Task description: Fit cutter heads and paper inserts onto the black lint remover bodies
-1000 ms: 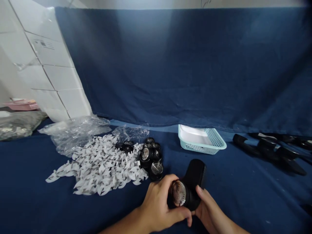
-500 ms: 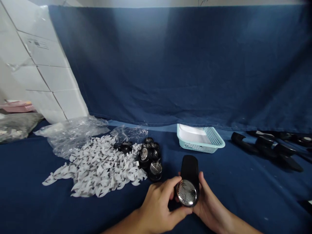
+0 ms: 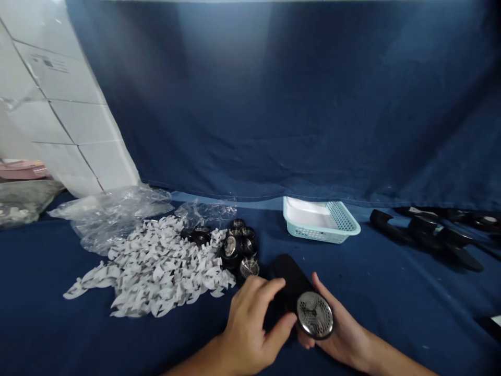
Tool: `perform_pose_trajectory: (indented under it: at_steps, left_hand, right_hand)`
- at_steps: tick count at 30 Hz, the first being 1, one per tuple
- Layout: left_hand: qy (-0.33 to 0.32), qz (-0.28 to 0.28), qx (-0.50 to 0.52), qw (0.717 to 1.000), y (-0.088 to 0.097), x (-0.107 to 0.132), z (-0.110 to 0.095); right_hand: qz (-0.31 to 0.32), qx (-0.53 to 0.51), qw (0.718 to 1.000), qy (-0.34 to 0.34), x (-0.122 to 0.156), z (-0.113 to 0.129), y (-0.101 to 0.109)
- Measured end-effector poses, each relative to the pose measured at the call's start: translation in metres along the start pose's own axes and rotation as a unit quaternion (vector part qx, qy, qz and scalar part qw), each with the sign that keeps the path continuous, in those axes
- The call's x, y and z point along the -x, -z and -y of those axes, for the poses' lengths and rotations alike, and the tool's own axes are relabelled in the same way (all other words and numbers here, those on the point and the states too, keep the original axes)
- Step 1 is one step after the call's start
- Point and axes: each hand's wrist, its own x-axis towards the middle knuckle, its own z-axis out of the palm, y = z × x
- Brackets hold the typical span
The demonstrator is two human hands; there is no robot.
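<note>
My right hand (image 3: 344, 334) grips a black hand-held device (image 3: 291, 282) whose round metal mesh head (image 3: 314, 315) faces up at me. The device's body points away to the upper left. My left hand (image 3: 252, 326) rests against the device's left side, thumb and forefinger curled toward the body just beside the mesh head. Just beyond my left hand lies a cluster of black round caps with mesh tops (image 3: 238, 248).
A heap of small white paper pieces (image 3: 156, 271) and crumpled clear plastic bags (image 3: 109, 214) lie to the left. A light teal basket (image 3: 319, 224) stands behind. Several black device bodies (image 3: 426, 235) lie at the right. White boxes (image 3: 58, 104) stand at the far left; a blue cloth hangs behind.
The device has turned in my hands: its mesh head swung to the right and its body now points up-left. My left hand has loosened from the head to the device's side.
</note>
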Motion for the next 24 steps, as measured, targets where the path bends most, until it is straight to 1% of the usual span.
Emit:
perform_pose_trajectory:
  at_steps: [1,2,3,4,6,8,10,12,14,17,21,24]
  left_hand:
    - [0.014,-0.018,-0.006,1.0,0.003,-0.001,0.001]
    - [0.025,-0.02,-0.014,0.999,0.005,-0.003,0.003]
    - [0.031,-0.005,-0.022,0.999,0.007,-0.005,0.005]
    - [0.027,0.024,-0.028,0.999,0.008,-0.007,0.008]
    - [0.003,0.113,-0.027,0.993,0.009,-0.01,0.012]
    - [-0.027,0.194,-0.02,0.98,0.007,-0.013,0.015]
    - [-0.037,0.236,-0.026,0.971,0.005,-0.015,0.015]
    - [-0.031,0.243,-0.047,0.968,0.003,-0.016,0.012]
    - [-0.019,0.245,-0.074,0.967,0.002,-0.017,0.009]
    - [0.013,0.247,-0.105,0.963,0.002,-0.018,0.004]
    - [0.098,0.221,-0.108,0.964,-0.001,-0.015,0.002]
    - [0.168,0.189,-0.079,0.964,-0.004,-0.01,0.002]
  right_hand:
    - [0.009,0.014,1.0,-0.012,-0.001,0.0,0.0]
    - [0.016,0.028,0.999,-0.03,-0.002,0.001,0.0]
    - [0.018,0.04,0.998,-0.049,-0.002,0.002,0.001]
    - [0.019,0.051,0.996,-0.069,-0.003,0.003,0.001]
    - [0.019,0.065,0.993,-0.099,-0.002,0.004,0.002]
    - [0.03,0.073,0.991,-0.108,-0.001,0.005,0.003]
    - [0.053,0.074,0.992,-0.093,0.0,0.003,0.004]
    - [0.066,0.065,0.994,-0.056,0.001,0.0,0.006]
    - [0.063,0.062,0.996,-0.02,0.0,-0.004,0.007]
    - [0.051,0.066,0.996,0.014,-0.001,-0.008,0.01]
    - [0.029,0.036,0.997,0.068,-0.003,-0.009,0.007]
    - [0.013,0.056,0.992,0.113,-0.002,-0.008,0.002]
